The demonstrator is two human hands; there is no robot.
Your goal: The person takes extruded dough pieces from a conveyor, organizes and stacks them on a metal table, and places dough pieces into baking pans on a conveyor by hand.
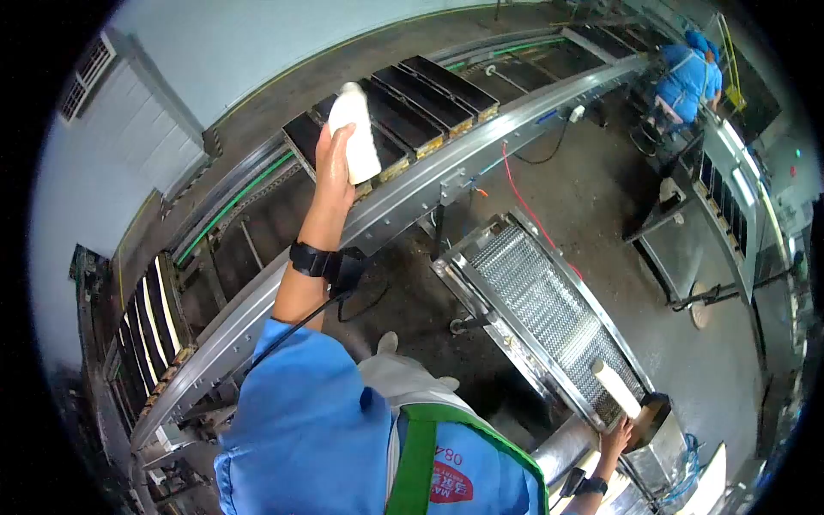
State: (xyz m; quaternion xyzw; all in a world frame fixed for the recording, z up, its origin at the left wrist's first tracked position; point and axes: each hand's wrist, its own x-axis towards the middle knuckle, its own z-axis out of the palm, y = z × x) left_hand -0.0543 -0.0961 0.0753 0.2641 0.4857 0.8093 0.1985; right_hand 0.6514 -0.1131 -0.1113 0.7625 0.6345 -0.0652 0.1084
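Observation:
My left hand [333, 163] is stretched out over the curved conveyor, its fingers wrapped around the lower part of a thick white dough roll [354, 129]. The roll is held lengthwise above a set of dark baking tins [388, 116], hiding part of them. Low on the right, my right hand [615, 438] grips the near end of a second white dough roll [614, 384]. That roll lies over the end of a metal mesh belt [545, 296], beside a steel box [657, 429]. Some of the right fingers are hidden behind the roll.
The conveyor's steel rail [412, 193] curves across in front of me. Tins holding white dough strips [148, 330] stand at its left end. A red hose [525, 202] hangs to the floor. A person in blue [687, 81] is at the far right, near a metal rack [721, 202].

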